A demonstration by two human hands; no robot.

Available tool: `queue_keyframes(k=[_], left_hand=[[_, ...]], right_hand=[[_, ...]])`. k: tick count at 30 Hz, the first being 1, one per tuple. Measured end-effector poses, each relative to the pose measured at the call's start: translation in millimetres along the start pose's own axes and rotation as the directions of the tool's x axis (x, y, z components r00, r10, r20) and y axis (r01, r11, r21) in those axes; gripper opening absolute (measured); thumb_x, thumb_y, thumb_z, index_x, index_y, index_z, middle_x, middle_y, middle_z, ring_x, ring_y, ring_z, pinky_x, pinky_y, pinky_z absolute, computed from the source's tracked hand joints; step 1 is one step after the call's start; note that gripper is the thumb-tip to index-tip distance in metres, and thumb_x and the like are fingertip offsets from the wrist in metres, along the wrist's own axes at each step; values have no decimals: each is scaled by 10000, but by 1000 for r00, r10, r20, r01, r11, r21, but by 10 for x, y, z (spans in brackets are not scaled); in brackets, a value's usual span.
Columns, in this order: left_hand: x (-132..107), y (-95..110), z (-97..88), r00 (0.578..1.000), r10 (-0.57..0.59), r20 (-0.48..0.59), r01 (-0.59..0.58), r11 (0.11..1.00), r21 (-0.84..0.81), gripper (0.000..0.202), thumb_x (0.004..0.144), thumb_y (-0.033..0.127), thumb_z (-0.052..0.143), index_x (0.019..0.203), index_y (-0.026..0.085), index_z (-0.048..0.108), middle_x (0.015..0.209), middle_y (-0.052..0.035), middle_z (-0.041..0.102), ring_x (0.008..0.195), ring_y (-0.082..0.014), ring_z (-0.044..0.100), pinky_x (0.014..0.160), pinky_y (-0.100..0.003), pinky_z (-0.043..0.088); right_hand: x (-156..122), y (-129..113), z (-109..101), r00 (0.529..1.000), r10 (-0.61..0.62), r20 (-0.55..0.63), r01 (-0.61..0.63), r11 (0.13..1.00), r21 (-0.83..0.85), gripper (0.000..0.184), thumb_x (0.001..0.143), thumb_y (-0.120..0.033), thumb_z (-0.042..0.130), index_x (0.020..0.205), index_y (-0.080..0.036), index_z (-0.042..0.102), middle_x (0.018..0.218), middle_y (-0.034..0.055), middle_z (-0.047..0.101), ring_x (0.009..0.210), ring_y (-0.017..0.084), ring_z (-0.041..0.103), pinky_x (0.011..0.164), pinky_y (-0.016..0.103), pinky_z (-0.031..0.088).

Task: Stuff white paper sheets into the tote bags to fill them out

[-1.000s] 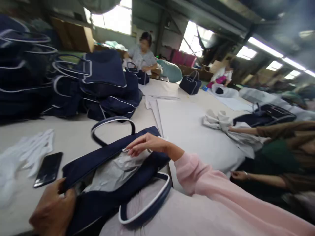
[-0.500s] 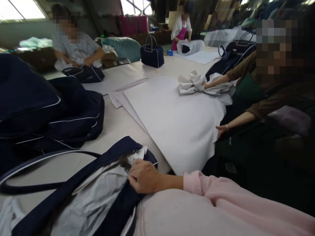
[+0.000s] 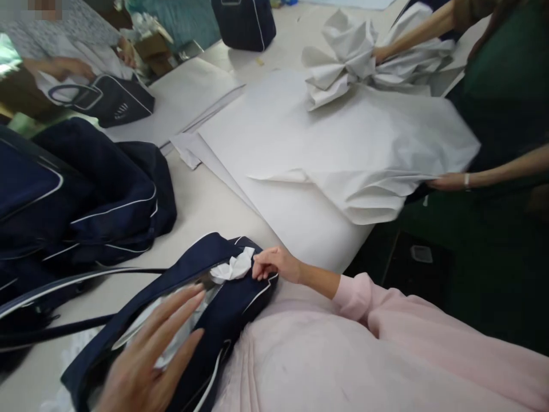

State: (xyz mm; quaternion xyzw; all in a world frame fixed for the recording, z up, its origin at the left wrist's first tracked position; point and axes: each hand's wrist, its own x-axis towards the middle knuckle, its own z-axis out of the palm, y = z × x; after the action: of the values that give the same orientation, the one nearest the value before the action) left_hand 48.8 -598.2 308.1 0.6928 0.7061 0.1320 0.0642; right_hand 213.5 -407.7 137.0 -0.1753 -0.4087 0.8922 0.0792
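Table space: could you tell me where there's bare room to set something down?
Bare table lies between the piled navy bags, the paper sheets and the open bag. It is crowded at that bag, where both hands work.

I see a pale desk (image 3: 206,200) running away from me. Taking the big stack of white paper sheets (image 3: 300,143) as landmark: left of it, a heap of navy bags (image 3: 86,183) rests on the desk. Nearer me than the stack lies an open navy bag (image 3: 223,309) stuffed with paper. Beyond the stack stands another navy bag (image 3: 244,23). On its far right part sits crumpled paper (image 3: 343,63). Far left of it lies a flat dark bag (image 3: 107,100).
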Motion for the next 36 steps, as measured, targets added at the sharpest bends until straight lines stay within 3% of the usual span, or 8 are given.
queue_keyframes(k=[3,7,12,18,23,29,33,36], left_hand=[[334,-59,411,984,96,152,-101,994,29,495,980,291,445,1470,282,376,1552,-32,347,1399,-239,383,1130,-399,412],[442,-245,787,943,187,274,-249,946,209,404,986,267,437,1382,241,509,1440,-86,502,1329,-273,468,1151,-508,343],[13,-383,822,966,-192,172,119,925,362,329,1012,300,366,1095,180,661,993,-77,723,872,-208,690,742,-296,541],[128,-520,1103,790,-456,409,346,883,317,314,848,30,385,1017,102,640,989,-148,688,934,-255,659,832,-348,512],[209,-585,1057,812,-494,310,567,793,-221,359,889,132,338,1146,130,588,1131,-141,641,1099,-236,598,984,-376,460],[261,-466,988,613,-774,159,765,531,-364,433,928,474,437,1093,110,603,1080,-159,688,1074,-310,629,934,-399,478],[366,-444,1097,588,-803,99,796,596,103,322,952,355,432,1027,124,644,942,-177,718,861,-326,690,770,-386,491],[413,-444,1102,657,-733,177,678,677,287,295,970,238,361,1049,179,639,883,-137,724,812,-300,700,711,-359,491]], right_hand=[[270,238,-322,963,24,-269,-96,962,-255,337,822,-390,668,1011,-111,679,896,58,641,657,98,566,554,197,479],[545,353,-381,970,-125,-209,-5,846,-533,382,858,-360,642,1197,-185,640,1084,53,584,681,82,523,638,238,486],[690,212,-326,986,-105,-130,30,877,-479,318,847,-388,656,1062,-159,707,886,30,641,681,100,549,660,240,452],[823,174,-207,997,-71,-17,55,890,-453,347,793,-350,728,1078,-152,714,847,14,632,677,97,520,653,228,420],[776,122,170,934,-316,165,326,568,-756,163,874,-262,659,989,-204,759,889,18,592,789,111,539,726,233,399],[683,-19,370,913,-124,388,405,172,-898,297,911,-203,536,1128,-306,711,843,6,572,776,132,534,603,249,318],[691,65,276,916,-220,335,393,329,-858,301,862,-146,558,1057,-274,747,850,8,578,759,117,538,662,233,375],[686,166,202,949,-314,21,218,610,-762,294,817,-93,560,973,-226,771,810,5,602,700,100,543,671,225,408]])
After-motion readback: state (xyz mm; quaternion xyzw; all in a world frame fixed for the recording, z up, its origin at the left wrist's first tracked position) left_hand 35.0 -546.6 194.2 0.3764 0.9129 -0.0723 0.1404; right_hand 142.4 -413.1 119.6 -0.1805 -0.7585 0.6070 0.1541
